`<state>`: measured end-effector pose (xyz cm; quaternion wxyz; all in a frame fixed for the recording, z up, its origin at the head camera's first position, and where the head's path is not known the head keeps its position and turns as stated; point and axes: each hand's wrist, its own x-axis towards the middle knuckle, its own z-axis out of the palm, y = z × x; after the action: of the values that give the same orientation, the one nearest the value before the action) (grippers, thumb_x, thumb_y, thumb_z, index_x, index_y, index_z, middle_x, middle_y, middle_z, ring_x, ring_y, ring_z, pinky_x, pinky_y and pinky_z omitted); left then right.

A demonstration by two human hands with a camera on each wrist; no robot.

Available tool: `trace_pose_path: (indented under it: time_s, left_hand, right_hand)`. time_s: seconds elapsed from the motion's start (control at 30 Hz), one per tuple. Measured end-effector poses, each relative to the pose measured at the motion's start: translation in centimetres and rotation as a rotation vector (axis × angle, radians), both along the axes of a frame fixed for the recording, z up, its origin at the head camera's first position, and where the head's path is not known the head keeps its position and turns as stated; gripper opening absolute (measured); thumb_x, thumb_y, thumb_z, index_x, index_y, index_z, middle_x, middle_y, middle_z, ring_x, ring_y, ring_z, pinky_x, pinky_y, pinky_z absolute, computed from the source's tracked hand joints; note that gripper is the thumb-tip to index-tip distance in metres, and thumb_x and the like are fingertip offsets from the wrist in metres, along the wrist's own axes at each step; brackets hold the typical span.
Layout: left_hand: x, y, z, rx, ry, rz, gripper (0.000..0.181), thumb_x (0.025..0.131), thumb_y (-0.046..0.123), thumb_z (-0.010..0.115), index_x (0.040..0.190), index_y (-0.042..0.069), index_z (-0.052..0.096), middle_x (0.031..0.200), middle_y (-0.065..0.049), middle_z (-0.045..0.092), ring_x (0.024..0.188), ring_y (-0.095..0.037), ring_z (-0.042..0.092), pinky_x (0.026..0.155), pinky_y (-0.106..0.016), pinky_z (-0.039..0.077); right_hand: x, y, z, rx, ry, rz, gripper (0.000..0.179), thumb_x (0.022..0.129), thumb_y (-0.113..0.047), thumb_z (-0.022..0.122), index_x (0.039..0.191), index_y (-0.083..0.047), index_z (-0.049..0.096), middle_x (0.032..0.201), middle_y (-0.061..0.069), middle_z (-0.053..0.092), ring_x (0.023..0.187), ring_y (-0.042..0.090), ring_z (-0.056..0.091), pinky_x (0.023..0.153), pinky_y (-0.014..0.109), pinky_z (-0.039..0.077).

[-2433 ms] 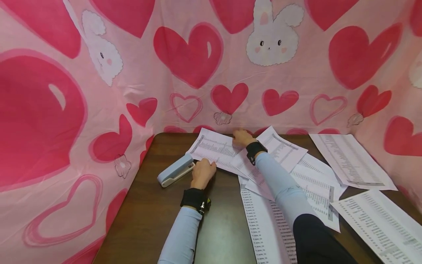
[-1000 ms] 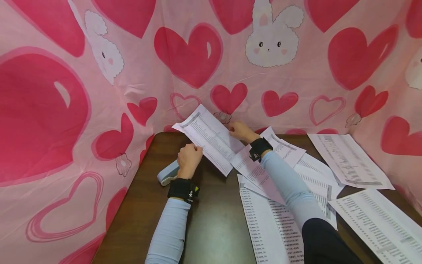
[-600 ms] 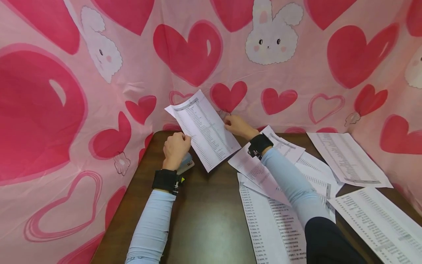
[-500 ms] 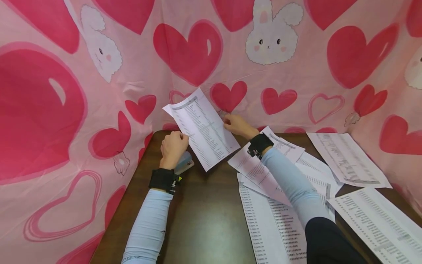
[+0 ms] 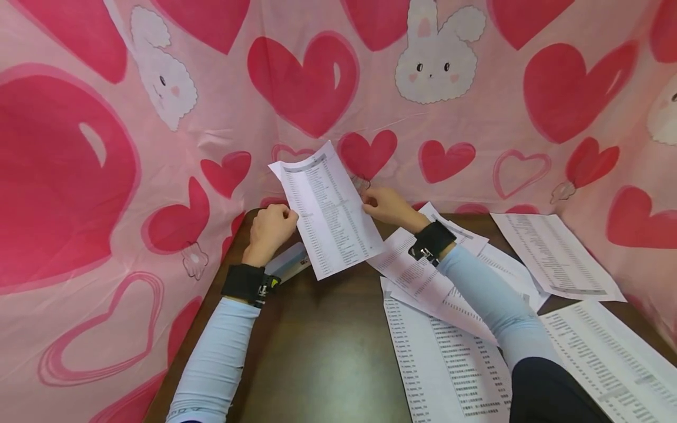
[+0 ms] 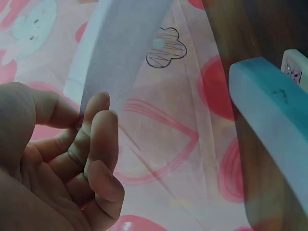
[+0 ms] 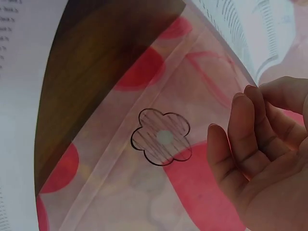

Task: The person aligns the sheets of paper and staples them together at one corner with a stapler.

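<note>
A printed sheet of paper (image 5: 330, 214) is held up off the table, tilted toward the head camera. My left hand (image 5: 273, 231) pinches its left edge between thumb and curled fingers; the left wrist view shows the paper's edge (image 6: 115, 53) running into that pinch. On the opposite edge my right hand (image 5: 390, 207) pinches the sheet with thumb and fingertips, as the right wrist view also shows at the fingers (image 7: 243, 115). The far edge looks uneven, so more than one sheet may be held. A light blue stapler (image 5: 288, 260) lies behind and below my left hand, partly hidden by it.
Several printed sheets overlap on the table under my right arm, among them a long sheet (image 5: 444, 358) near the front. Two more papers lie at the right, one far back (image 5: 555, 255) and one nearer (image 5: 613, 352). A heart-patterned cloth (image 5: 317, 88) hangs behind the brown table (image 5: 312, 352).
The sheet was lying at the table's back; both hands have lifted it and turned it more upright. My left hand moved left and up, passing in front of the stapler.
</note>
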<state>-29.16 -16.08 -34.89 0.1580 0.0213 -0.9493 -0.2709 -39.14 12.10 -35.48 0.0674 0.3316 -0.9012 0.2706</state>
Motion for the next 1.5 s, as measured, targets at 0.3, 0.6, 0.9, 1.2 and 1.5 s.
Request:
trace_pose_path:
  time_s: [0.3, 0.6, 0.9, 1.2, 1.5]
  left_hand:
    - [0.9, 0.2, 1.1, -0.023, -0.008, -0.099, 0.032, 0.093, 0.03, 0.05, 0.078, 0.01, 0.07, 0.064, -0.007, 0.063, 0.059, -0.026, 0.054, 0.053, -0.033, 0.043]
    - [1.4, 0.7, 0.9, -0.049, 0.009, -0.206, 0.031, 0.095, 0.029, 0.048, 0.08, 0.011, 0.069, 0.065, -0.005, 0.064, 0.057, -0.022, 0.053, 0.049, -0.031, 0.041]
    - [3.2, 0.3, 0.6, -0.059, 0.005, -0.261, 0.028, 0.095, 0.025, 0.051, 0.078, 0.01, 0.066, 0.063, -0.003, 0.063, 0.051, -0.019, 0.048, 0.046, -0.028, 0.036]
    - [5.2, -0.3, 0.3, -0.026, -0.069, -0.285, 0.027, 0.096, 0.026, 0.052, 0.075, 0.011, 0.06, 0.055, -0.002, 0.048, 0.046, -0.018, 0.039, 0.044, -0.026, 0.031]
    - [6.7, -0.3, 0.6, -0.044, -0.12, -0.32, 0.023, 0.094, 0.023, 0.053, 0.077, 0.012, 0.064, 0.055, 0.0, 0.045, 0.047, -0.016, 0.037, 0.045, -0.026, 0.032]
  right_hand:
    - [3.5, 2.4, 0.7, -0.065, -0.067, 0.008, 0.01, 0.09, -0.014, 0.065, 0.087, -0.005, 0.063, 0.081, 0.01, 0.067, 0.071, 0.021, 0.057, 0.062, 0.029, 0.049]
    - [6.3, 4.8, 0.7, -0.121, -0.182, -0.025, 0.012, 0.092, -0.017, 0.066, 0.096, -0.006, 0.065, 0.087, 0.01, 0.069, 0.067, 0.02, 0.062, 0.062, 0.029, 0.056]
    - [9.3, 6.1, -0.3, -0.175, -0.228, -0.039, 0.011, 0.092, -0.018, 0.065, 0.095, -0.007, 0.067, 0.083, 0.007, 0.067, 0.063, 0.018, 0.06, 0.059, 0.028, 0.054]
    - [11.9, 7.3, -2.3, -0.252, -0.374, -0.008, 0.01, 0.094, -0.022, 0.065, 0.093, -0.012, 0.067, 0.077, 0.005, 0.064, 0.063, 0.02, 0.061, 0.059, 0.032, 0.052]
    - [14.1, 8.1, -3.4, -0.348, -0.604, -0.031, 0.018, 0.094, -0.03, 0.066, 0.095, -0.011, 0.066, 0.079, 0.011, 0.062, 0.066, 0.025, 0.062, 0.066, 0.033, 0.05]
